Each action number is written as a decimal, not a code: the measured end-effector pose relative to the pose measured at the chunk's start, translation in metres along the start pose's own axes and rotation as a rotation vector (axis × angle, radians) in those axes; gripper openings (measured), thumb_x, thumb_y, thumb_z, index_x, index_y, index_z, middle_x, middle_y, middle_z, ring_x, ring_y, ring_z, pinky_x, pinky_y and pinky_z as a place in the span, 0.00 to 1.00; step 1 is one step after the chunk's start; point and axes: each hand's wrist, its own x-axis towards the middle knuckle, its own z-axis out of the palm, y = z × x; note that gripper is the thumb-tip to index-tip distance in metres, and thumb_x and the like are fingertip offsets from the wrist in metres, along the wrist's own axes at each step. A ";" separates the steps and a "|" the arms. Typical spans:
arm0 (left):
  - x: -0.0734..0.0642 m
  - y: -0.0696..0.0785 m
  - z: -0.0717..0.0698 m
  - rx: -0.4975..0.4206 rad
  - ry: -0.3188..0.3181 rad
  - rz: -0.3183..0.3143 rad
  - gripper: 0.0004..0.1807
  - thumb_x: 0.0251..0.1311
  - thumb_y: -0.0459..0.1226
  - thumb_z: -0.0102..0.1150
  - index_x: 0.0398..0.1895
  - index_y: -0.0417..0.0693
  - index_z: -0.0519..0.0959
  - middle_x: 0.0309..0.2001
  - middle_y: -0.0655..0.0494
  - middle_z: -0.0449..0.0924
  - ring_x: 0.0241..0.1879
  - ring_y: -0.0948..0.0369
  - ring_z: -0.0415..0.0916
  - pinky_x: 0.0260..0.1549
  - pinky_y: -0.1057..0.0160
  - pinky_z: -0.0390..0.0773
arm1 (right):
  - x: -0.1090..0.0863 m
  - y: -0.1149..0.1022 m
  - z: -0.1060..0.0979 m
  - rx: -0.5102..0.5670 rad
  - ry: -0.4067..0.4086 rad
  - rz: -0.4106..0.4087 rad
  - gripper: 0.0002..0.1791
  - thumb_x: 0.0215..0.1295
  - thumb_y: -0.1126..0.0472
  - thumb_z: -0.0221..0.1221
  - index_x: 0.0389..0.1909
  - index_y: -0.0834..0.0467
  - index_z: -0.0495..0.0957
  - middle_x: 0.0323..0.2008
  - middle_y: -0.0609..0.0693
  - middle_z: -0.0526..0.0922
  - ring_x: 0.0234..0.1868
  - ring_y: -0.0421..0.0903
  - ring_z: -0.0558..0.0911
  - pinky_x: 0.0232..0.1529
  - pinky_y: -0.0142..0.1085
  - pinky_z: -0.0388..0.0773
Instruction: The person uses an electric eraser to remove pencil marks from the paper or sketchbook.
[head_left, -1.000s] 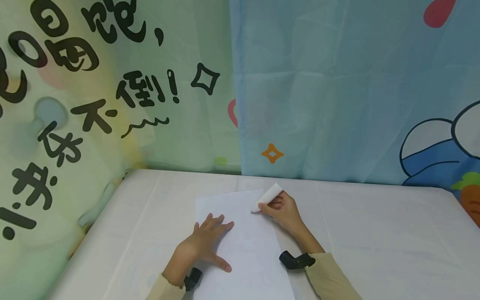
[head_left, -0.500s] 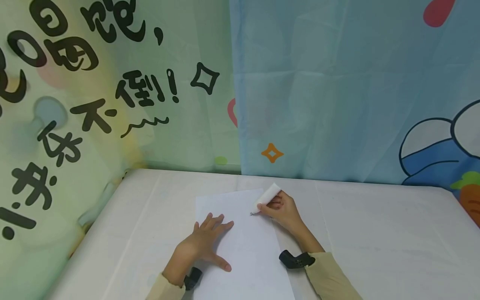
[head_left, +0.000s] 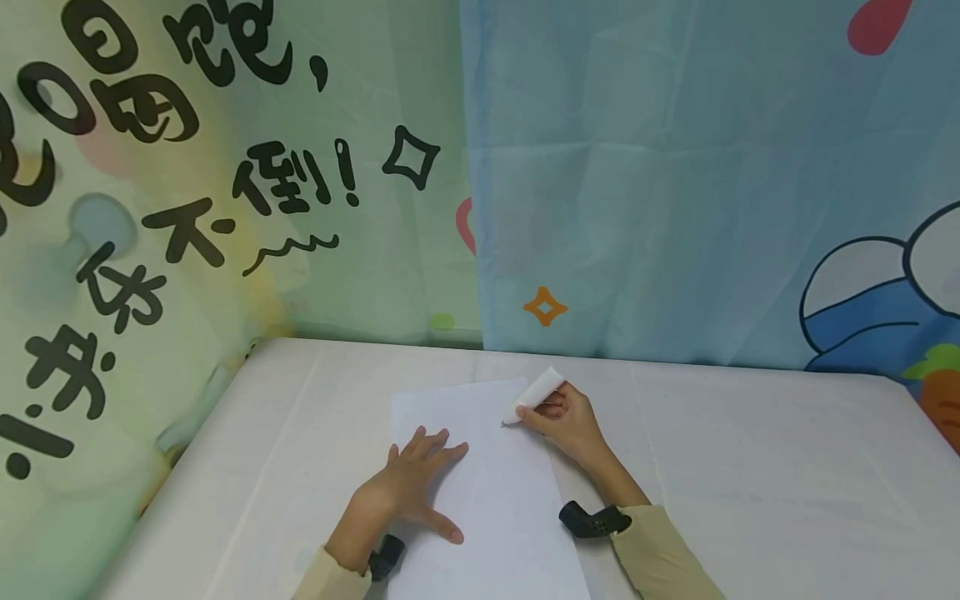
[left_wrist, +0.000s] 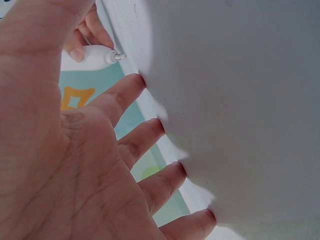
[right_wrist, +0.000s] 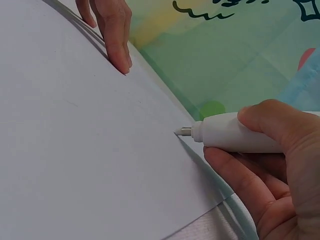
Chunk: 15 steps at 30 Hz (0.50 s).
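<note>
A sheet of white paper [head_left: 502, 517] lies on the white-covered table. My left hand [head_left: 408, 483] rests on its left part, fingers spread; in the left wrist view those fingertips [left_wrist: 175, 172] touch the sheet. Near the paper's upper right corner, my right hand [head_left: 573, 429] pinches a thick white pen-shaped tool [head_left: 536, 395] between thumb and fingers. The tool leans, its back end up and to the right. Seen from the right wrist, its narrow metal tip [right_wrist: 185, 132] meets the paper. A few faint small marks show on the sheet.
The white-covered table [head_left: 750, 467] extends on both sides of the sheet. Behind it hangs a blue printed cloth [head_left: 675, 183], with a green cloth [head_left: 360, 275] bearing black lettering to the left. Black wrist cameras [head_left: 595, 521] sit at both cuffs.
</note>
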 end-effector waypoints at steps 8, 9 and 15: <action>0.005 -0.009 0.005 -0.006 0.006 0.024 0.61 0.32 0.59 0.79 0.74 0.55 0.60 0.76 0.45 0.51 0.75 0.39 0.40 0.65 0.28 0.47 | 0.000 0.000 -0.001 0.006 -0.009 -0.004 0.22 0.55 0.72 0.66 0.49 0.74 0.70 0.41 0.67 0.82 0.33 0.33 0.81 0.36 0.24 0.80; 0.006 -0.010 0.006 -0.007 0.005 0.027 0.61 0.32 0.59 0.78 0.74 0.55 0.60 0.76 0.45 0.52 0.75 0.39 0.40 0.65 0.28 0.47 | 0.000 0.000 -0.001 0.007 -0.009 -0.004 0.22 0.55 0.72 0.66 0.49 0.74 0.70 0.41 0.67 0.82 0.33 0.33 0.81 0.36 0.24 0.80; 0.003 -0.005 0.002 0.001 0.001 0.009 0.60 0.32 0.56 0.80 0.74 0.54 0.61 0.75 0.45 0.52 0.75 0.39 0.41 0.66 0.29 0.47 | -0.001 -0.001 -0.002 0.016 -0.039 -0.009 0.22 0.54 0.73 0.67 0.48 0.75 0.70 0.39 0.66 0.82 0.33 0.34 0.82 0.36 0.26 0.81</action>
